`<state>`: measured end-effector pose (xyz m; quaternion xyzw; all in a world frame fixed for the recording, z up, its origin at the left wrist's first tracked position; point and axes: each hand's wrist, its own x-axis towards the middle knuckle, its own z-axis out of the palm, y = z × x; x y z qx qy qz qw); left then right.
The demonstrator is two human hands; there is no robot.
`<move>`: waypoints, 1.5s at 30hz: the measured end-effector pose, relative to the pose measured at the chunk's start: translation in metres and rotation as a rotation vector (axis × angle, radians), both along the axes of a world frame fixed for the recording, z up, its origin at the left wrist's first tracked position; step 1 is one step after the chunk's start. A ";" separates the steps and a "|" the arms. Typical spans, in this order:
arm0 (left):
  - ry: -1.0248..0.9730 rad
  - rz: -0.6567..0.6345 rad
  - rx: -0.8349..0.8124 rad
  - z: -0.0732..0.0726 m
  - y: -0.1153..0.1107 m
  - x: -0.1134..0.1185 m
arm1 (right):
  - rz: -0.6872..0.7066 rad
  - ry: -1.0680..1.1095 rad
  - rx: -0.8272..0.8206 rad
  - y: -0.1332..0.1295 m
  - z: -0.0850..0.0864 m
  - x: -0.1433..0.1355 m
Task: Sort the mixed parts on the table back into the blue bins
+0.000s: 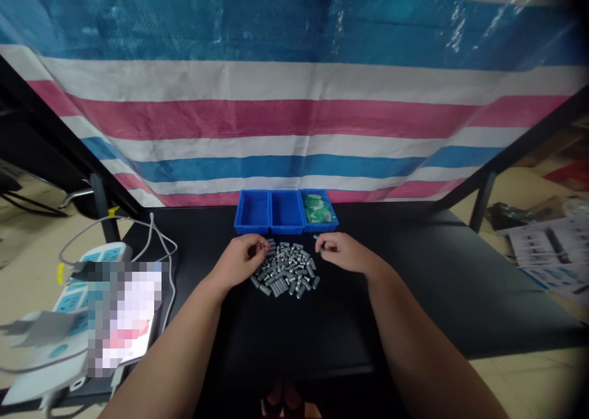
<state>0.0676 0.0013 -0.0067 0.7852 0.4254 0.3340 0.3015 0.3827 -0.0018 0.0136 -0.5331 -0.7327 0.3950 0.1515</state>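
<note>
A pile of several small grey metal cylinders [288, 269] lies on the black table [414, 284]. My left hand [242, 256] rests at the pile's left edge, fingers curled around one or more small grey pieces at the fingertips. On the pile's right side my right hand [343, 251] pinches a small grey piece between thumb and fingers. Behind the pile stand three blue bins: the left bin [252, 213] and the middle bin [286, 213] look empty, and the right bin [319, 211] holds green parts.
A striped blue, white and pink tarp [294, 100] hangs behind the table. A white power strip [69, 296] with cables lies at the left edge. Black frame legs [481, 201] stand at both sides. Papers [547, 247] lie on the floor at right.
</note>
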 end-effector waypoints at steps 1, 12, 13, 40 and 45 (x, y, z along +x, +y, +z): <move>-0.009 -0.002 -0.007 0.001 0.000 0.000 | 0.024 0.070 -0.021 0.000 0.000 -0.001; -0.291 -0.237 -0.140 0.013 -0.017 0.013 | -0.045 0.626 -0.172 -0.013 -0.011 -0.073; -0.269 -0.213 -0.077 0.013 -0.016 0.013 | -0.024 0.607 -0.178 -0.013 -0.011 -0.074; -0.834 0.595 -0.595 -0.023 0.036 -0.014 | -0.305 0.158 0.406 0.012 -0.010 -0.010; -0.880 0.587 -0.590 -0.022 0.034 -0.013 | -0.339 -0.188 0.225 0.014 -0.018 0.014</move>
